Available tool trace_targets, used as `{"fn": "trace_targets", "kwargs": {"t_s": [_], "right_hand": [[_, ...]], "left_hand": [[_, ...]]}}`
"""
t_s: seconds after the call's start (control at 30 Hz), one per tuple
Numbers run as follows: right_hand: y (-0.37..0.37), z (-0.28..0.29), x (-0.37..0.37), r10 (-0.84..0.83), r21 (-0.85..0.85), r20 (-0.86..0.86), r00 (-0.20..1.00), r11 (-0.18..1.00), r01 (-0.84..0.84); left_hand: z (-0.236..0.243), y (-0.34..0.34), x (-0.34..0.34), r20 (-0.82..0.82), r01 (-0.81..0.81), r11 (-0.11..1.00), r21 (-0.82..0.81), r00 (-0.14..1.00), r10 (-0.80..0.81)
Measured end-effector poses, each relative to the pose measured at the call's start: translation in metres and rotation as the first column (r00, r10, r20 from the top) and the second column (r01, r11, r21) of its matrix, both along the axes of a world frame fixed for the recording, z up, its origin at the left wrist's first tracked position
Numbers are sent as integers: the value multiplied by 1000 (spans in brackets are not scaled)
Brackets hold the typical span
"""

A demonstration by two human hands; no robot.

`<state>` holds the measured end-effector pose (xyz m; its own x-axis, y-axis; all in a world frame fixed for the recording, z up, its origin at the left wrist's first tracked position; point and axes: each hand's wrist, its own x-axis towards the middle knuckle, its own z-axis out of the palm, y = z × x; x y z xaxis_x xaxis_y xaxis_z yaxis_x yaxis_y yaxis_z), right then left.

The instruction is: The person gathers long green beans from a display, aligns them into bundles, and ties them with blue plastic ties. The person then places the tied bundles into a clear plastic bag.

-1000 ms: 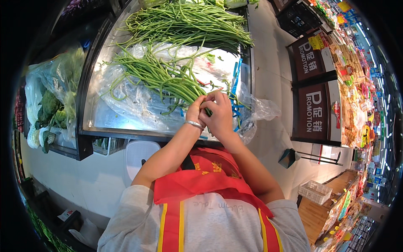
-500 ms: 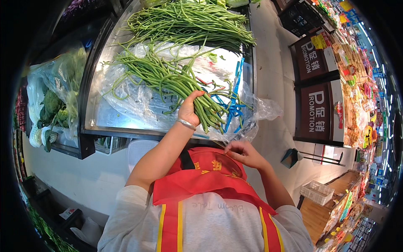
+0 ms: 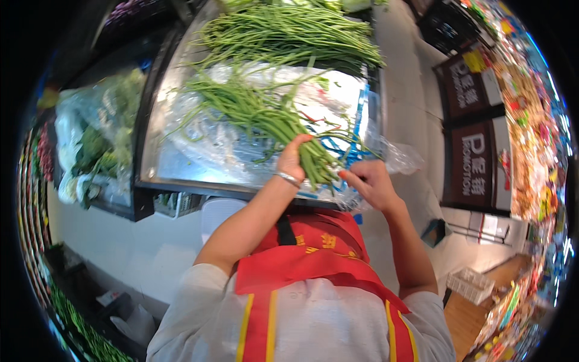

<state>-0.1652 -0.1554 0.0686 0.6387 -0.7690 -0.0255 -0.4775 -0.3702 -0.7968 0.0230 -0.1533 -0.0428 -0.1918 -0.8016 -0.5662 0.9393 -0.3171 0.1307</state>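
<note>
The person wears a light grey T-shirt [image 3: 332, 317] whose short, loose sleeves [image 3: 196, 298] end near the elbows. Over it goes a bright red apron [image 3: 289, 265] with yellow lettering [image 3: 329, 240] across its lower part and a narrow black strip [image 3: 286, 230] beside that. Two flat red straps [image 3: 259, 329] run over the shirt, each edged in yellow. A silver-coloured bracelet [image 3: 288, 178] circles the wrist of the left hand [image 3: 291, 161]; the right hand [image 3: 373, 184] and both forearms are bare.
</note>
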Motion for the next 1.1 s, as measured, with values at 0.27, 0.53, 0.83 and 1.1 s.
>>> {"fn": "trace_targets", "kwargs": {"t_s": [0.27, 0.53, 0.83, 1.1], "right_hand": [[-27, 25, 33, -251, 263, 79, 965, 939, 223], [-95, -80, -10, -470, 483, -134, 872, 738, 472], [-70, -38, -21, 248, 760, 62, 967, 616, -207], [-61, -19, -13, -289, 791, 580, 762, 424, -441]], "left_hand": [[-11, 7, -19, 75, -81, 997, 16, 994, 80], [19, 21, -10, 164, -61, 991, 117, 986, 41], [21, 30, 9, 38, 2, 997, 76, 999, -5], [24, 25, 3, 47, 17, 998, 57, 999, -20]]}}
